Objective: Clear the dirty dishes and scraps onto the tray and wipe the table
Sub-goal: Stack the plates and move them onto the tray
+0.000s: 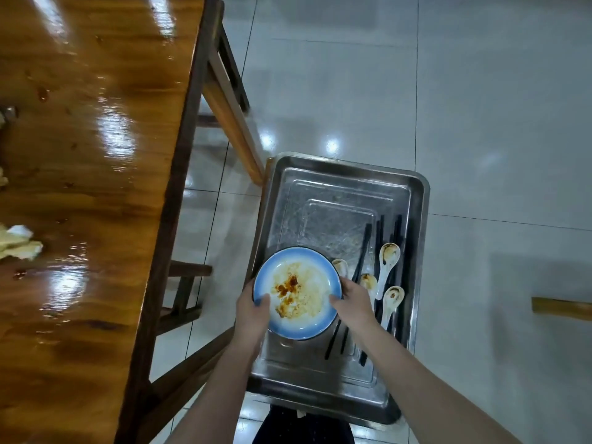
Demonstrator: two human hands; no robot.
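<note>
- I see both hands on a dirty plate [298, 293], blue at the rim and white inside, smeared with brown and red sauce.
- My left hand [253, 310] grips the plate's edge at about 8 o'clock, thumb lying over the rim onto the inner face, fingers curled beneath.
- My right hand [350, 301] clamps the opposite edge at about 3 o'clock, thumb on the rim, fingers hidden under the plate.
- The plate is over the near left part of a steel tray [416, 200]; I cannot tell whether it touches the tray floor or is just above it.
- On the tray, at 3 o'clock from the plate, lie several black chopsticks [363, 251] running roughly lengthwise, partly under my right wrist.
- White soup spoons [388, 256] with brown residue in their bowls rest among the chopsticks, four of them as far as I can count, one half hidden behind the plate's rim.
- The far half of the tray is bare scratched metal.
- The wooden table [96, 155] fills the view from 9 to 12 o'clock, glossy and spotted with sauce drips.
- Crumpled tissue scraps [19, 243] sit on the table at 9 o'clock, near the frame's edge.
- A wooden bench [227, 100] stands between table and tray, over a pale tiled floor [480, 107].
</note>
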